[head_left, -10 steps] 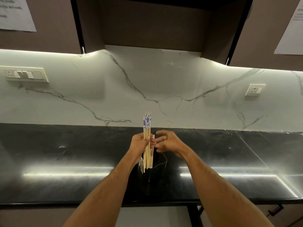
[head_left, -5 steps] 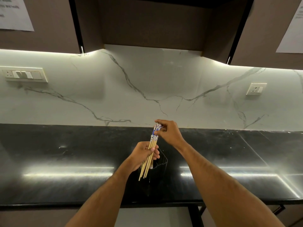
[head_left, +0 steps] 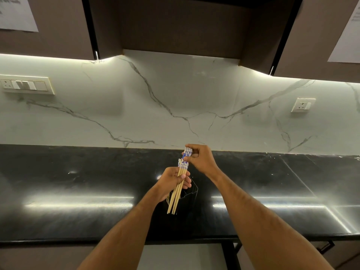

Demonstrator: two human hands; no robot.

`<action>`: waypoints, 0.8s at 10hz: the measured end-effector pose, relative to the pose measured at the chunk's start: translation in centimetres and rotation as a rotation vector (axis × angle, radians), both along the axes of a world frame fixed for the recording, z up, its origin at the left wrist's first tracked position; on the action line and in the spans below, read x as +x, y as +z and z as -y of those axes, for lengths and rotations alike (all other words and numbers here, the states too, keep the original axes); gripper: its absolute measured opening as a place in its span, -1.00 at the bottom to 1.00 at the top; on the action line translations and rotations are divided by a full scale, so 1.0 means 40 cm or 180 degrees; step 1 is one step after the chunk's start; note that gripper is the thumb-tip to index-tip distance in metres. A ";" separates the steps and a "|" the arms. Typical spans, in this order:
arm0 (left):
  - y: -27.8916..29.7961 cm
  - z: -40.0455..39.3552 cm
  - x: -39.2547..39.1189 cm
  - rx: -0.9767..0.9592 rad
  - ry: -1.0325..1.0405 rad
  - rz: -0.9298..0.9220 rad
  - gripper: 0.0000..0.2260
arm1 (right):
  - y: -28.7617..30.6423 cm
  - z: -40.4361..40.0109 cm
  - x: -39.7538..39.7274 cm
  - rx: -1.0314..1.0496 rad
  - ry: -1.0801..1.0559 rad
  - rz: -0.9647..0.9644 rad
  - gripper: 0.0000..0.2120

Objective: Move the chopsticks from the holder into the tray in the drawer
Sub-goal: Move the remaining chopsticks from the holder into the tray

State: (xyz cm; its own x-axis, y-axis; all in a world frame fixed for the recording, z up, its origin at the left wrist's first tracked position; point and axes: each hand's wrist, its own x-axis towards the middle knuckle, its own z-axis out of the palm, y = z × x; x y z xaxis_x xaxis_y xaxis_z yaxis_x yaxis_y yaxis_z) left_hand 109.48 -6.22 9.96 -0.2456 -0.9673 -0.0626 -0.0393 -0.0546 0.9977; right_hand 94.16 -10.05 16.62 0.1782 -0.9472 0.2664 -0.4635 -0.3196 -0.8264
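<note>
Chopsticks (head_left: 178,189): a bundle of pale wooden sticks with blue-and-white patterned ends, held above the tabletop (head_left: 78,182).
Long axis: tilted off vertical; patterned ends point up and slightly right, toward the backsplash (head_left: 175,98); plain tips point down and left, toward the viewer.
Left hand (head_left: 171,182): its grip is curled round the middle of the bundle; the plain tips project below this grip, the patterned ends above it.
Right hand (head_left: 200,158): thumb and fingertips pinch the patterned ends, just above the left grip.
Holder (head_left: 190,193): dark, upright on the tabletop, directly behind and below the left grip; the plain tips overlap its front. Whether any stick remains inside cannot be told.
Wall fittings: switch panel (head_left: 26,85) far left, socket (head_left: 303,104) at right.
</note>
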 end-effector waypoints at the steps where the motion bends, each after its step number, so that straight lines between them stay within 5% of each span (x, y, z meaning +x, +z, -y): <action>1: -0.001 -0.003 0.000 -0.0003 -0.0011 0.0018 -0.80 | -0.003 -0.003 0.000 0.0033 -0.0046 -0.0010 -0.53; 5: 0.006 -0.023 0.008 0.0006 -0.0141 -0.0012 -0.80 | -0.006 -0.022 -0.001 0.0080 -0.0280 0.0137 -0.63; 8: -0.010 -0.026 0.021 0.0207 -0.0093 0.0282 -0.83 | -0.031 -0.035 -0.037 0.0412 -0.0745 0.0848 -0.63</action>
